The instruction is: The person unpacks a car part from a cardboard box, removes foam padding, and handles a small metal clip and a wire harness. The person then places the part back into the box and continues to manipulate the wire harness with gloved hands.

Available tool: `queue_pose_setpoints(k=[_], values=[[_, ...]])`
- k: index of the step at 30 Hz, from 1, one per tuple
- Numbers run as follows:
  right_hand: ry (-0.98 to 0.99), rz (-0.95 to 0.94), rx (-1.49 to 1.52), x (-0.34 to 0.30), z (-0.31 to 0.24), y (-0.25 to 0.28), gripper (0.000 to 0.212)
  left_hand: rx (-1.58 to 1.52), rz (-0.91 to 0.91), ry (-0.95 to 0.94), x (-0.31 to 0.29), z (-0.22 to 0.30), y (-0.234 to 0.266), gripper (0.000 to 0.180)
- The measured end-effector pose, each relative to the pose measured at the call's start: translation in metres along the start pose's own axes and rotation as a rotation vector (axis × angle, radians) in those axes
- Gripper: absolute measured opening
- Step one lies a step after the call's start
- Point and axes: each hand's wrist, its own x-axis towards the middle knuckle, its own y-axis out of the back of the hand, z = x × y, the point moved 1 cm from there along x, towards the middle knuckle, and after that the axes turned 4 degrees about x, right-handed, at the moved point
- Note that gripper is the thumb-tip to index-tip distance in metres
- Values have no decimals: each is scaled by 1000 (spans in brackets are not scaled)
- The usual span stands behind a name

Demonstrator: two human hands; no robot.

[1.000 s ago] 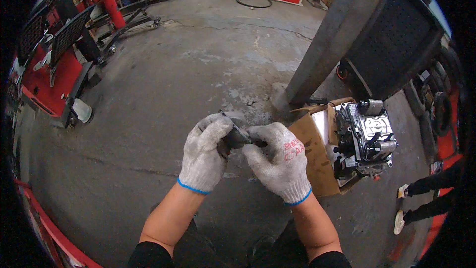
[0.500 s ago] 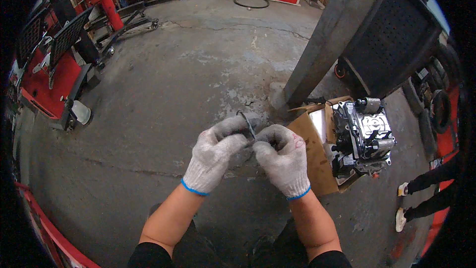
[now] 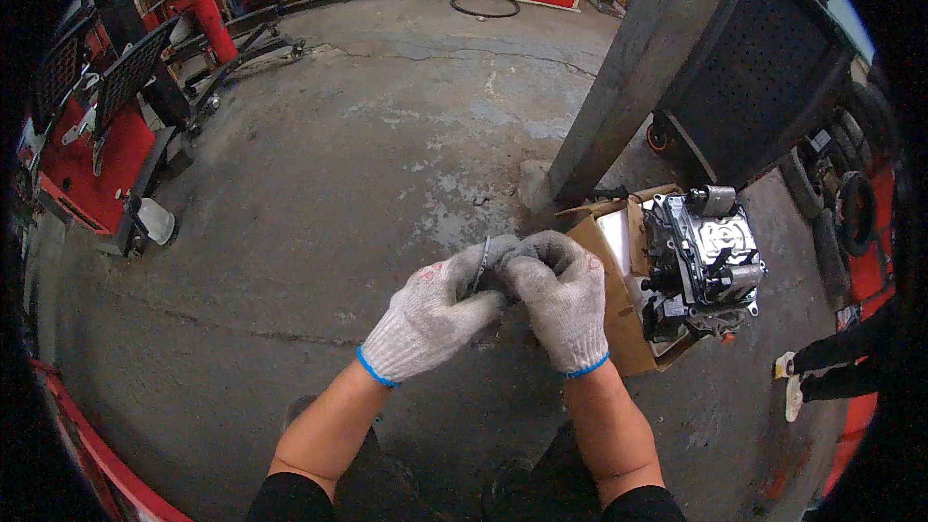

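Observation:
Gloved in white knit with a blue cuff, my left hand (image 3: 432,317) holds a thin, dark grey ring (image 3: 484,256) that loops by its fingers. Only a narrow curved part of this ring shows. My right hand (image 3: 563,302), in a matching glove, is closed with its fingertips against those of my left hand. What lies between the right fingertips is hidden. Both hands are in front of me, above the floor.
To the right, a metal mechanical unit (image 3: 720,246) sits on an open cardboard box (image 3: 619,314). Behind it rise a slanting post (image 3: 628,87) and a dark perforated panel (image 3: 759,68). Another person's legs (image 3: 841,367) stand at far right. Red equipment (image 3: 101,169) occupies the left.
My left hand has turned and shifted right, so the ring shows more edge-on beside its fingers. My right hand has moved slightly up, and the fingertips have come closer together.

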Motion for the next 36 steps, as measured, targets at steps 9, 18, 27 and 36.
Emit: queue_pose_setpoints(k=[9, 18, 27, 36], values=[[656, -176, -549, 7, -14, 13, 41, -201, -126, 150, -7, 6, 5, 35], [713, -378, -611, 8, -15, 14, 37, -124, -193, 125, -12, 12, 13, 21], [630, -311, -419, 7, -22, 19, 25, -210, -32, 106, -20, 21, 31, 29], [561, -353, -352, 3, -23, 15, 24, -84, 157, -87, -22, 18, 32, 20]])
